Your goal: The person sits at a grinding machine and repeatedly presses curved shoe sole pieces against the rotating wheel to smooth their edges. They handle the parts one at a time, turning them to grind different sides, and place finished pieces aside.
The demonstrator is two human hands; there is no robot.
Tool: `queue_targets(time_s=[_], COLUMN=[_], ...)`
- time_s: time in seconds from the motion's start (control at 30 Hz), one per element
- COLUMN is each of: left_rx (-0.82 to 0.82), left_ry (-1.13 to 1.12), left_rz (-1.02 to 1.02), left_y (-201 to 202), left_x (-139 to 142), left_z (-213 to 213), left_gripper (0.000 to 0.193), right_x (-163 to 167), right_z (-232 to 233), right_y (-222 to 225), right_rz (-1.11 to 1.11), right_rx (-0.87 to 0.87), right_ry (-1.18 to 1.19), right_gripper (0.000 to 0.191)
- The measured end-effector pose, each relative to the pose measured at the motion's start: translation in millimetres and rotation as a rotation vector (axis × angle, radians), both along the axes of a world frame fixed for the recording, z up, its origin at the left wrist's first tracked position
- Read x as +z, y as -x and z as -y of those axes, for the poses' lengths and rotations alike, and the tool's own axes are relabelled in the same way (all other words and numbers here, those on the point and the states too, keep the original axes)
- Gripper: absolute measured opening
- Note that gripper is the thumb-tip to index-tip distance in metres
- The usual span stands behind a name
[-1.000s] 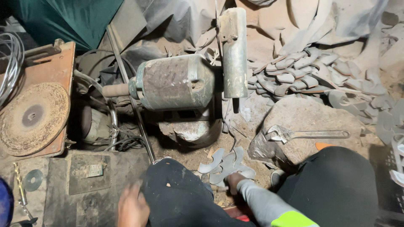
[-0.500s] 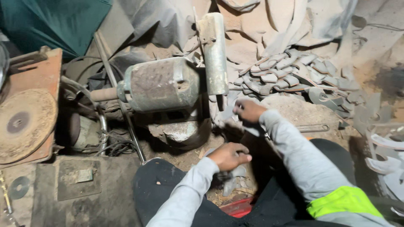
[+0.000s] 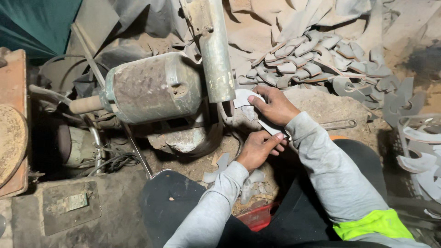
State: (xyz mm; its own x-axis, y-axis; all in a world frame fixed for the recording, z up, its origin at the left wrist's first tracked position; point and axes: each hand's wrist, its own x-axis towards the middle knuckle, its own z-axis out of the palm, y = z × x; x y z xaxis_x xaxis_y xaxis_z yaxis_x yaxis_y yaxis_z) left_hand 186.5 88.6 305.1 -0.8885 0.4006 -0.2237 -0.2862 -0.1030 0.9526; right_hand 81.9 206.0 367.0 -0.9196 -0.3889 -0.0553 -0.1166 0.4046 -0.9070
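While our right hand (image 3: 274,106) grips curved metal blade (image 3: 251,104) at grinder wheel housing (image 3: 215,50), our left hand (image 3: 257,149) pinches blade's lower end. Motor (image 3: 151,87) left of it; blade pile (image 3: 312,64) behind (dusty); wrench (image 3: 340,124) partly hidden by forearm.

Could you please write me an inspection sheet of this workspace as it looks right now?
Surface: dusty earthen floor, littered with scraps.
Job's things: curved grey blade blank held up against the grinding wheel of a rusty motor.
Clutter: heap of similar curved blanks behind; more blanks at right; wrench on the floor; round disc at left.
Grippers: right hand grips the blank near the wheel; left hand holds its lower end.
Cables: dark wires coiled beneath the motor.
Surroundings: green tarp upper left, pale sheeting behind.
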Motion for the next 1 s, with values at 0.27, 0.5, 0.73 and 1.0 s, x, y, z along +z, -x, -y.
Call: queue_targets(time_s=[0.27, 0.5, 0.73, 1.0], left_rx=[0.034, 0.023, 0.15, 0.224], left_ry=[-0.016, -0.042, 0.76, 0.749], left_rz=[0.032, 0.021, -0.3, -0.206], left_y=[8.1, 10.9, -14.1, -11.5], left_x=[-18.9, -4.0, 9.0, 14.0], left_z=[2.8, 3.9, 4.0, 10.9], left_gripper=[0.042, 0.041, 0.029, 0.03], right_x=[-19.4, -18.3, -10.3, 5.5], right_z=[4.0, 0.8, -36.8, -42.7], right_y=[10.5, 14.7, 18.5, 11.2], right_rz=[-0.128, -0.222, -0.024, 0.107], right_rx=[-0.044, -0.026, 0.37, 0.202], right_ry=[-0.115, -0.08, 0.018, -0.118], right_gripper=[0.036, 0.037, 0.04, 0.034])
